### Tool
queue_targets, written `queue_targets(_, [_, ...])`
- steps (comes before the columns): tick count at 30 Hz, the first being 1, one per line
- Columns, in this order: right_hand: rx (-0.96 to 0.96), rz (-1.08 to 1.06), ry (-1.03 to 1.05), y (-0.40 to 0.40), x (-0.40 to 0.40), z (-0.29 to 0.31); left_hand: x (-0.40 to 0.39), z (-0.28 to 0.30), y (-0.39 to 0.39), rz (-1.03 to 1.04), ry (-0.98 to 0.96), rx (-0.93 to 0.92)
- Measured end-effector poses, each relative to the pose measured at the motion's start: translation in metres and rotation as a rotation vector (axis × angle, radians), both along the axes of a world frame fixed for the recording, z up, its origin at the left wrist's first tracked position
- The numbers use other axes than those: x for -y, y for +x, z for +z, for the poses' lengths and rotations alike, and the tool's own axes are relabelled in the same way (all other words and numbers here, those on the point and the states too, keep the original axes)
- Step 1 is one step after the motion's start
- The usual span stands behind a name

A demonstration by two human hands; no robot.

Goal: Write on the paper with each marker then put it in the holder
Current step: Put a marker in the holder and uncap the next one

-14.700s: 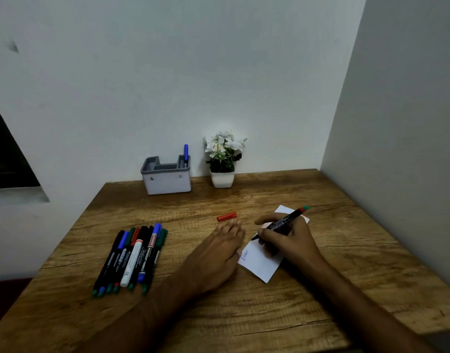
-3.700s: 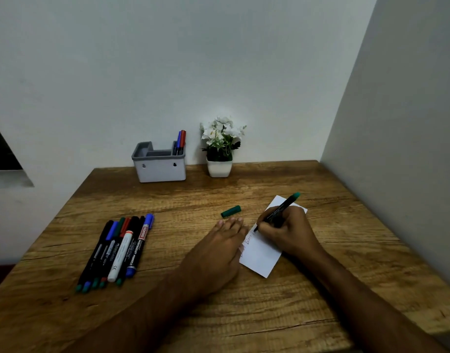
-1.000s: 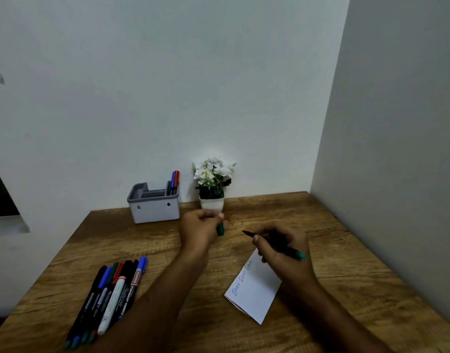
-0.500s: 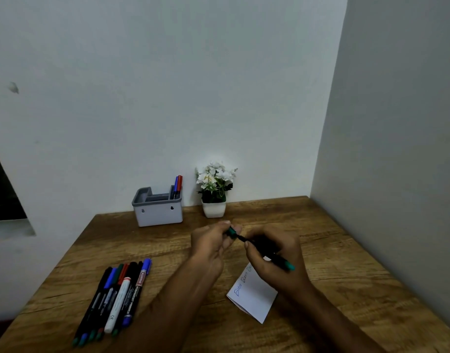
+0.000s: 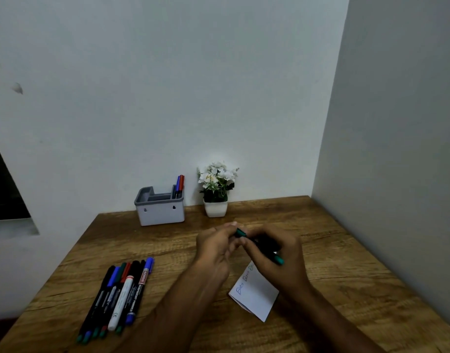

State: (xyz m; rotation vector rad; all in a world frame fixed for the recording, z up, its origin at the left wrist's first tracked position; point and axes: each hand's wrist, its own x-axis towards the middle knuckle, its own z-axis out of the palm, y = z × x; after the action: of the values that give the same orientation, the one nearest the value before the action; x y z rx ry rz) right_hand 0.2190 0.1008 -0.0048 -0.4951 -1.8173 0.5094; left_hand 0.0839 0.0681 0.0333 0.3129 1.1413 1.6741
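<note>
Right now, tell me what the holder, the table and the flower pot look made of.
Holder: likely matte grey plastic, with moulded compartments and uniform colour. Table: wood or wood-look laminate, showing brown grain; which one is unclear. Flower pot: smooth white, ceramic or plastic.

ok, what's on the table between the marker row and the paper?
Head view: only the person's left forearm crosses above that stretch; the wooden table between the row of markers and the paper is otherwise bare.
</note>
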Motion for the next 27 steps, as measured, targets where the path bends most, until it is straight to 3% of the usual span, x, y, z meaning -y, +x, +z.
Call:
queue_targets(11, [-0.126, 0.071, -0.105, -0.014, 0.000, -0.001, -0.002, 0.011, -0.004, 0.092, 0.140, 0.076])
queue_targets(15, [-0.064, 0.069, -0.084, -0.024, -0.007, -0.001, -0.001, 0.007, -0.012, 0.096, 0.143, 0.035])
queue_targets(19, [0.109, 0.041, -0.096, -0.030, -0.013, -0.003, 0.001, 0.000, -0.030, 0.124, 0.097, 0.030])
queue_targets(22, [0.349, 0.015, -0.144, -0.035, -0.017, -0.007, 0.003, 0.002, -0.048, 0.182, 0.100, 0.021])
queue_targets(27, [0.637, -0.047, -0.202, -0.050, -0.020, -0.008, -0.004, 0.017, -0.086, 0.319, 0.133, -0.308])
